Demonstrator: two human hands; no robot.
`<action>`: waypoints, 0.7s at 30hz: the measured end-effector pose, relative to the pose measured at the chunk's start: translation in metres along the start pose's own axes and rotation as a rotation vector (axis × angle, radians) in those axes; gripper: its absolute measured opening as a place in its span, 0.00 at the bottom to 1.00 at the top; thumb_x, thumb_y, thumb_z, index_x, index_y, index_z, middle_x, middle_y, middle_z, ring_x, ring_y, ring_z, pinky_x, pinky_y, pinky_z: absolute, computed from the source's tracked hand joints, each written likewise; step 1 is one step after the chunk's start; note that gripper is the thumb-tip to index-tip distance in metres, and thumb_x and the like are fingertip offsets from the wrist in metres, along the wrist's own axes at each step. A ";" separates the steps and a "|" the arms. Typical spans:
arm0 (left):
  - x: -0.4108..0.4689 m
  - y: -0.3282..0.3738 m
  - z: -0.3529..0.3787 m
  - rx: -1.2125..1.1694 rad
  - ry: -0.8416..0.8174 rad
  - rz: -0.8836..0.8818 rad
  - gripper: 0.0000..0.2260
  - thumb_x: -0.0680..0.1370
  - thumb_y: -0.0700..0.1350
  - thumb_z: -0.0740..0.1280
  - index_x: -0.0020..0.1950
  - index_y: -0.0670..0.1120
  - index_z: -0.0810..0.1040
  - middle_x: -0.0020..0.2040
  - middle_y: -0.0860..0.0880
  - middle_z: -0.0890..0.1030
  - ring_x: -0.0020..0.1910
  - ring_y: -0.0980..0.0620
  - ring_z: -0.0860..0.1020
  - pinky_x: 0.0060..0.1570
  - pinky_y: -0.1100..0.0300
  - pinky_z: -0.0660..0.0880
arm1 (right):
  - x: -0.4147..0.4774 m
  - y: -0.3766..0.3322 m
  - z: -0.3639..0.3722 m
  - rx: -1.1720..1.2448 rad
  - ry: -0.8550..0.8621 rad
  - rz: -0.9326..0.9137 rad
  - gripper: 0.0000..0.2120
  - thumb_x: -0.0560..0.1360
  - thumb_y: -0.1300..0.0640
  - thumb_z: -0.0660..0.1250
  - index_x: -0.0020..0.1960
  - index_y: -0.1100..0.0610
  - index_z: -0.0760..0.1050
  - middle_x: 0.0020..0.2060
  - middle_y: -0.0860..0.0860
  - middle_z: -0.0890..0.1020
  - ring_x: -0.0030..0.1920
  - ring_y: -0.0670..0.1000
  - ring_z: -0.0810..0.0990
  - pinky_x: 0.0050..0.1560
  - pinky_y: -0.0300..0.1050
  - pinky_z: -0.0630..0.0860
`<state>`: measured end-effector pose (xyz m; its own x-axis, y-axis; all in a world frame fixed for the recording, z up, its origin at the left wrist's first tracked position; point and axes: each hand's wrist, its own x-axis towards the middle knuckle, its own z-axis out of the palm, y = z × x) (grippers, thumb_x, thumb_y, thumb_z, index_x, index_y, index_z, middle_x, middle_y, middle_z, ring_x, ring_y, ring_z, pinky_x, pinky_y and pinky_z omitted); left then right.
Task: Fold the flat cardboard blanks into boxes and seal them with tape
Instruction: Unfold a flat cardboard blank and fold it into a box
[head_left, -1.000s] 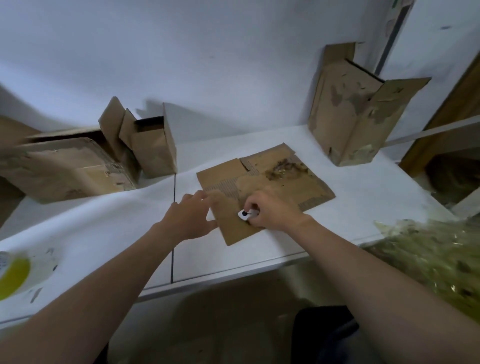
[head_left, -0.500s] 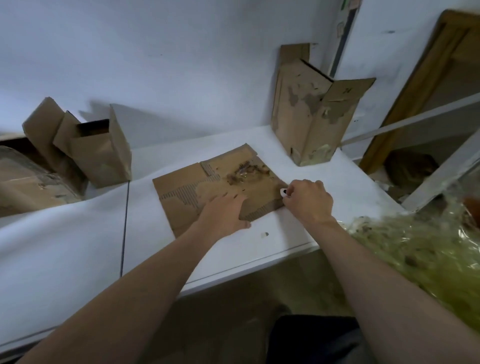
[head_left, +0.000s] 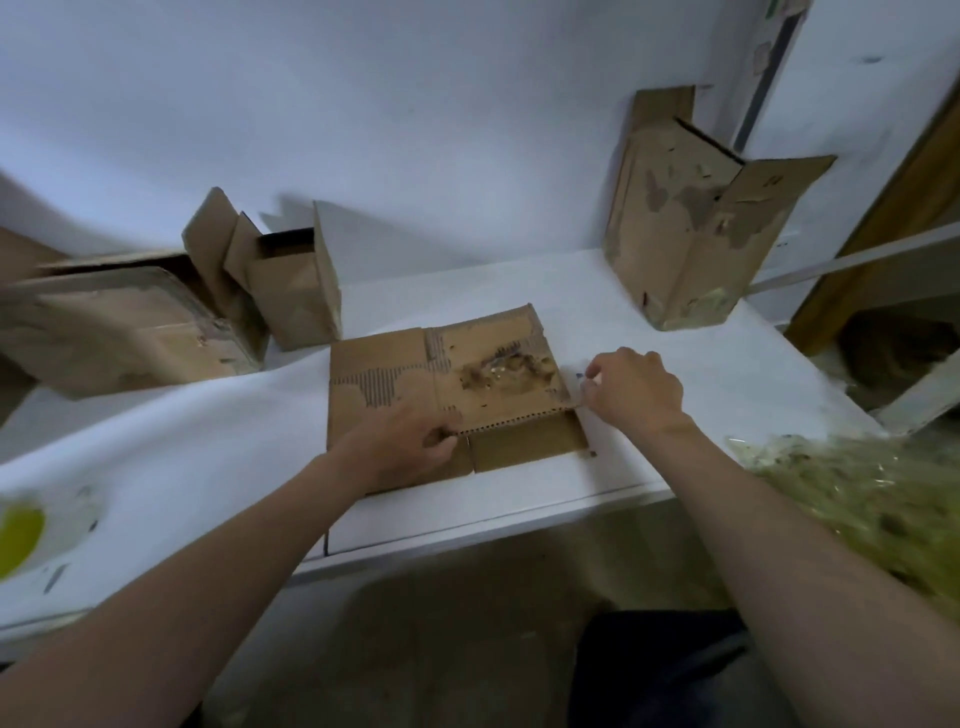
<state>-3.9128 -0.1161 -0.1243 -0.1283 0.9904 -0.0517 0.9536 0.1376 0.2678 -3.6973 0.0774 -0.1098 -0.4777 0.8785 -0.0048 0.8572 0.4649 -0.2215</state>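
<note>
The cardboard blank (head_left: 395, 364) lies flat on the white desk (head_left: 675, 332), close to the front edge of the desk. Its upper face is worn: the paper skin is torn off in patches, so the ribs show, and there is a dark stain in its right half.

The left grip (head_left: 410, 441), a bare hand, is on the near part of the blank. Its fingers are curled and pinch the raw ribbed edge of the upper layer. The right grip (head_left: 636, 392), also bare, is at the right side of the blank. Its fingertips are closed on the right end of this same edge. The edge runs between the two grips.

Behind the blank to the right, an open tall box (head_left: 691, 228) stands against the wall. Behind the blank to the left stands a small open box (head_left: 291, 291). Farther left of the blank, a big box (head_left: 119, 327) lies on its side. To the right of the blank, beyond the right grip, there is crumpled plastic film (head_left: 857, 493). Far left of the blank, a yellow-green thing (head_left: 18, 538) shows at the frame edge; it is too blurred to name.
</note>
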 end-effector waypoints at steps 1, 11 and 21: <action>-0.001 0.000 0.002 -0.001 0.060 -0.023 0.10 0.82 0.50 0.60 0.43 0.51 0.75 0.40 0.56 0.71 0.34 0.56 0.73 0.36 0.62 0.70 | -0.004 -0.002 -0.008 0.051 0.005 0.004 0.12 0.79 0.49 0.63 0.60 0.47 0.81 0.57 0.50 0.81 0.61 0.57 0.74 0.53 0.52 0.74; -0.009 -0.001 -0.068 0.010 0.448 -0.122 0.15 0.86 0.51 0.55 0.54 0.49 0.80 0.42 0.53 0.78 0.40 0.51 0.77 0.40 0.57 0.70 | -0.033 -0.032 -0.040 0.353 -0.226 0.122 0.43 0.74 0.39 0.71 0.79 0.47 0.49 0.61 0.50 0.76 0.55 0.58 0.80 0.58 0.60 0.79; -0.074 -0.036 -0.155 -0.047 0.618 -0.232 0.10 0.84 0.51 0.56 0.52 0.52 0.77 0.38 0.55 0.77 0.41 0.48 0.78 0.40 0.53 0.72 | -0.063 -0.123 -0.049 0.666 0.129 -0.187 0.06 0.78 0.52 0.68 0.53 0.43 0.79 0.51 0.37 0.81 0.42 0.45 0.82 0.45 0.47 0.82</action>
<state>-3.9799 -0.1916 0.0194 -0.4751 0.7595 0.4444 0.8713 0.3353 0.3584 -3.7630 -0.0298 -0.0344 -0.5440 0.8154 0.1983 0.4431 0.4798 -0.7573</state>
